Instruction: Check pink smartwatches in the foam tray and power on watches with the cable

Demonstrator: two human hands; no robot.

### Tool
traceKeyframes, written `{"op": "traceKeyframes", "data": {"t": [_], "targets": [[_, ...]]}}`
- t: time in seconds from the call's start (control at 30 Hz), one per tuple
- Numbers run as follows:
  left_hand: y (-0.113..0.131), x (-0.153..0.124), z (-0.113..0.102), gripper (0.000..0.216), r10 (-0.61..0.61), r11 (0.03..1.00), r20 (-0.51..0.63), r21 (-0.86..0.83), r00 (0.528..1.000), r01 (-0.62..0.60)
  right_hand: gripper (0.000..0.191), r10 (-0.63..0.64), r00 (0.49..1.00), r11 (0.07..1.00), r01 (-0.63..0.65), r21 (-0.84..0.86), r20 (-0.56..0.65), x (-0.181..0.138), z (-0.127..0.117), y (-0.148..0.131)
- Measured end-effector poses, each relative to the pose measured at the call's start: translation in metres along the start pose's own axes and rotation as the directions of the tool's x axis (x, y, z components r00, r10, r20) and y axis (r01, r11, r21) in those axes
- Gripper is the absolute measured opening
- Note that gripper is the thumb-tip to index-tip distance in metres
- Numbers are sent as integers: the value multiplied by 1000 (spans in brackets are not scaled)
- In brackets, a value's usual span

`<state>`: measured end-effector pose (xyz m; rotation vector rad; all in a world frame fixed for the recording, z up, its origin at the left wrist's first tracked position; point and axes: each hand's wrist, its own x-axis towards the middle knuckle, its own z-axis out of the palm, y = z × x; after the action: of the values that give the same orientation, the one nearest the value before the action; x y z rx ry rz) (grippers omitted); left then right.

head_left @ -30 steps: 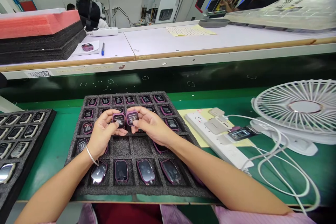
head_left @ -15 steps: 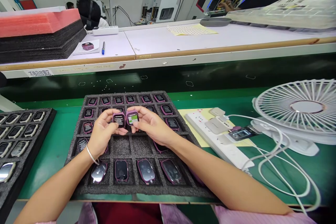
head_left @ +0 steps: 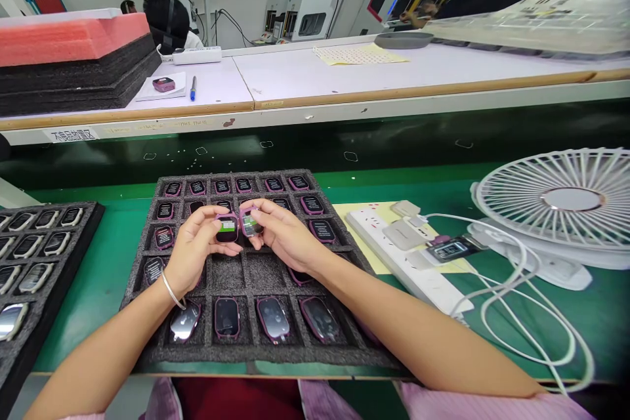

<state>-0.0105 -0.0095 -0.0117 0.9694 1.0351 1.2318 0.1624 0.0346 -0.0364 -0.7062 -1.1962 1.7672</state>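
Observation:
Over a dark foam tray [head_left: 256, 356] with square pockets, both my hands hold small purple smartwatch bodies. My left hand [head_left: 189, 256] pinches one watch [head_left: 227, 228] whose screen shows a green band. My right hand [head_left: 285, 236] grips a second watch [head_left: 250, 223] right beside it, screen tilted and lit. The two watches nearly touch. The tray's far rows hold several watches [head_left: 222, 186] with lit text screens, and the near row holds several watches [head_left: 273, 319] with dark glossy faces. Pockets under my hands are bare foam.
A second foam tray [head_left: 73, 246] of pale watches lies at the left. To the right are a white power strip [head_left: 394, 256] with plugs and cables, a watch on a charger [head_left: 450, 251] and a white fan [head_left: 561, 200]. A white bench with stacked foam [head_left: 73, 72] is behind; people work further back.
The left watch's screen changed from text to a green band. The right watch tilted and its screen changed too. Both hands dropped slightly.

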Motion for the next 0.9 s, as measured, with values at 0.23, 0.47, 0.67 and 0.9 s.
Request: {"op": "traceKeyframes", "data": {"t": [0.23, 0.47, 0.67, 0.9], "targets": [[0, 0, -1, 29, 2, 1000, 10, -1, 1000, -2, 29, -23, 1000, 1000, 23, -14, 18, -1, 0, 0], [0, 0, 0, 31, 6, 1000, 9, 10, 1000, -6, 28, -41, 999, 998, 41, -42, 11, -1, 0, -1], [-1, 0, 0, 31, 4, 1000, -11, 23, 1000, -3, 28, -48, 998, 998, 49, -34, 40, -2, -1, -1], [1, 0, 0, 32, 14, 1000, 0, 8, 1000, -14, 29, -23, 998, 1000, 23, -1, 56, -1, -2, 0]]}}
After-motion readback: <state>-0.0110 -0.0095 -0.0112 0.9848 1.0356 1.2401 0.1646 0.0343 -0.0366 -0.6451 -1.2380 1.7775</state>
